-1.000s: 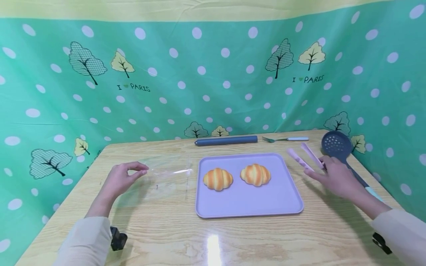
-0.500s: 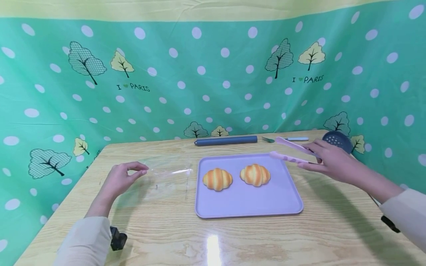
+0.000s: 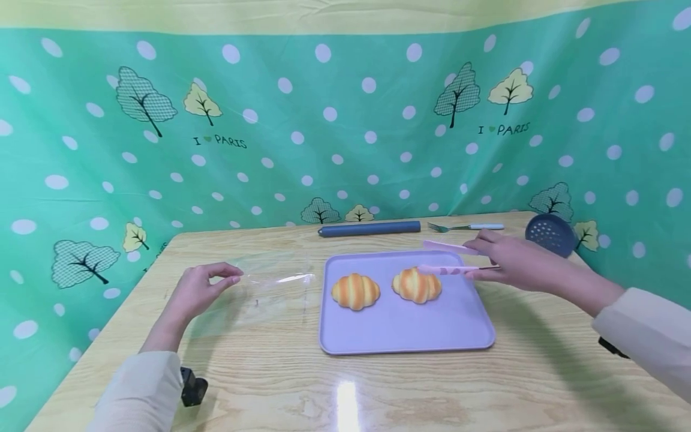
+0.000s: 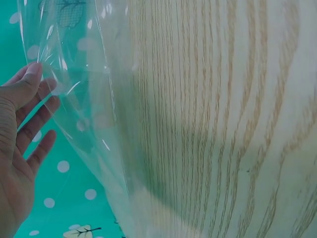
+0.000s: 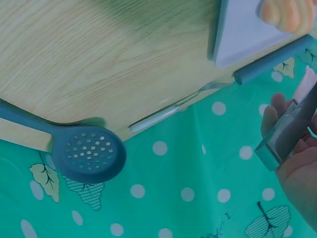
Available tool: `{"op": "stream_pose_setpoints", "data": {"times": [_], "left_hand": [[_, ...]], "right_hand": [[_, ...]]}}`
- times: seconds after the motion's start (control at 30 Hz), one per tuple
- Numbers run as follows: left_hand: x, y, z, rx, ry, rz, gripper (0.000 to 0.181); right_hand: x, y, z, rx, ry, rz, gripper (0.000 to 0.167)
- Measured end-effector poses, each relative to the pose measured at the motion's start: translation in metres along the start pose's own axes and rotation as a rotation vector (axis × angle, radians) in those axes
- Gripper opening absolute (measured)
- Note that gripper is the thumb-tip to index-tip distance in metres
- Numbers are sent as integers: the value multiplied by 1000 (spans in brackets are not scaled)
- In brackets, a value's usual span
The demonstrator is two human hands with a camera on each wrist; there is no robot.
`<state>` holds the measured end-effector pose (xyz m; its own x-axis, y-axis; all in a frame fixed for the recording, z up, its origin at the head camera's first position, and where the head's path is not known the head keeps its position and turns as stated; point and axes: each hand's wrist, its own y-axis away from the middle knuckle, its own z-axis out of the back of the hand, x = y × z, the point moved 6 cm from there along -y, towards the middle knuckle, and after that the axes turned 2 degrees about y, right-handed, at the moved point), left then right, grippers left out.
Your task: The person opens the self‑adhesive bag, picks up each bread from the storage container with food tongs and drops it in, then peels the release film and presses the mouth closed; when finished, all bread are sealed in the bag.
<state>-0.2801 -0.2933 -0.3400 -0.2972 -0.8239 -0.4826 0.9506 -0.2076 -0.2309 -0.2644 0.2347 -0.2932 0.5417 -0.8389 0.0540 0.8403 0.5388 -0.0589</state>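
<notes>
In the head view my left hand (image 3: 207, 292) pinches the edge of a clear plastic bag (image 3: 270, 297) at the table's left. The left wrist view shows thumb and forefinger on the film (image 4: 84, 104), the other fingers loose. My right hand (image 3: 513, 264) grips pink tongs (image 3: 450, 247) above the tray's right side, their arms apart and nothing between them. The lower tip overlaps the right croissant (image 3: 412, 289) in view; whether they touch I cannot tell. A second croissant (image 3: 355, 292) lies to its left on the lilac tray (image 3: 405, 337). The right wrist view catches the tongs' metal end (image 5: 290, 129).
Behind the tray lies a dark blue rod (image 3: 372, 228). Right of it is a fork (image 3: 486, 226) with a white handle. A dark slotted skimmer (image 3: 550, 234) rests at the right back edge. A dotted green curtain (image 3: 345, 138) hangs behind the table.
My right hand has swung the tongs leftward, away from beside the skimmer to above the tray near the right croissant. My left hand stays put on the bag.
</notes>
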Motion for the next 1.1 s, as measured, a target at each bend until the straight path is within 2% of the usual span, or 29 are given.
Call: {"op": "stream_pose_setpoints", "data": {"times": [0.27,0.57,0.77,1.1], "left_hand": [[-2,-1,-2,10,14,3,17],[-3,-3,-4,8,13,-8,16],[-3,-3,-5,15,22,-8,17],[-2,-3,-7,10,33,-13,16]], "right_hand": [[6,-8,-11,51,44,60,65],[11,-12,-19,32,139,165,61],[10,-16,-21,68,154,165,64],[1,-19,-23,152,99,116,66]]}}
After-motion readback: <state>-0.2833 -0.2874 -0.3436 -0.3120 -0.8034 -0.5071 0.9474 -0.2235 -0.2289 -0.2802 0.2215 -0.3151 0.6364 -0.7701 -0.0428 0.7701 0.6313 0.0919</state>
